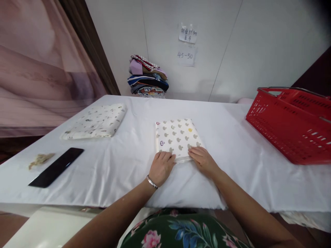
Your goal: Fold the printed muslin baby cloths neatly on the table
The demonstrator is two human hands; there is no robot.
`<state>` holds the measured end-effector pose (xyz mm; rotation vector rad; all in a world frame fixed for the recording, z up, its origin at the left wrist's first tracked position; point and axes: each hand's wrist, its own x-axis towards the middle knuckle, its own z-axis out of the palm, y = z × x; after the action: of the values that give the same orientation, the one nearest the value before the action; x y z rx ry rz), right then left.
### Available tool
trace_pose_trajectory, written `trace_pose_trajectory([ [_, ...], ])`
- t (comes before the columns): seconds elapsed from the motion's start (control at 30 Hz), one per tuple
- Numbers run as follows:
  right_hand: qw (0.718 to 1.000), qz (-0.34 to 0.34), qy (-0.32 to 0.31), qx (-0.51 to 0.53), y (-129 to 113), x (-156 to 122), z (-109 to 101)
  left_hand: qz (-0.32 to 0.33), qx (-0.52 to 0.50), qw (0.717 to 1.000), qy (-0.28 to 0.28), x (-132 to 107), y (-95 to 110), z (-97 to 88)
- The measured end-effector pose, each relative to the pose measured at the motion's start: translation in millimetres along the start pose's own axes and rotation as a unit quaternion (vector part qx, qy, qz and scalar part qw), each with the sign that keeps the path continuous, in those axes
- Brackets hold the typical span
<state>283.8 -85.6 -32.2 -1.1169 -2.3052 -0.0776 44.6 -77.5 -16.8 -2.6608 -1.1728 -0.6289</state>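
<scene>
**Both palms flat on the folded mushroom cloth**

My left hand (161, 167) and right hand (203, 159) lie palm-down at the near edge of the square-folded cream cotton cloth w/ grey mushroom print (177, 137). Fingertips are on the fabric, heels of the hands on the white-sheeted worktop (227, 137). Neither grip is closed: fingers are spread and pressing, nothing pinched or lifted. I'd say flat hands suit this bc the layers at the near edge need weight to stay aligned, and a pinch would bunch them.

The cloth sits mid-worktop, straight in front of me, square to the edge and within easy reach of both arms. There's a thin silver bangle (152, 182) on my left wrist, clear of the fabric.

Off to the left, well apart, lies a second folded cream cloth w/ small scattered print (97, 120). Nearer me on that side are a black slab phone (57, 167) and a small beige scrap (40, 159). A red plastic mesh basket (289, 127) stands on the right, open side up. A stack of mixed coloured fabrics (147, 77) rests vs the back wall, w/ two handwritten paper notes (187, 34) taped above
</scene>
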Motion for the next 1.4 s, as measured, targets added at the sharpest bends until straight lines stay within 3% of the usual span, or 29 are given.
trace_pose_trajectory([
  [0.67,0.999,0.018,0.002,-0.045,-1,2,-1,0.021,0.023,0.998,-0.052,13,-2,-5.3],
  [0.87,0.999,0.014,0.006,-0.047,-1,3,-1,0.038,0.04,0.998,-0.039,15,-5,-3.1],
  [1.03,0.998,0.026,-0.016,-0.052,-6,6,-4,0.025,0.022,0.999,-0.031,18,-8,-0.5],
  [1.4,0.996,0.05,0.021,-0.073,-16,16,5,-0.018,-0.024,0.999,-0.041,27,-13,-3.7],
])
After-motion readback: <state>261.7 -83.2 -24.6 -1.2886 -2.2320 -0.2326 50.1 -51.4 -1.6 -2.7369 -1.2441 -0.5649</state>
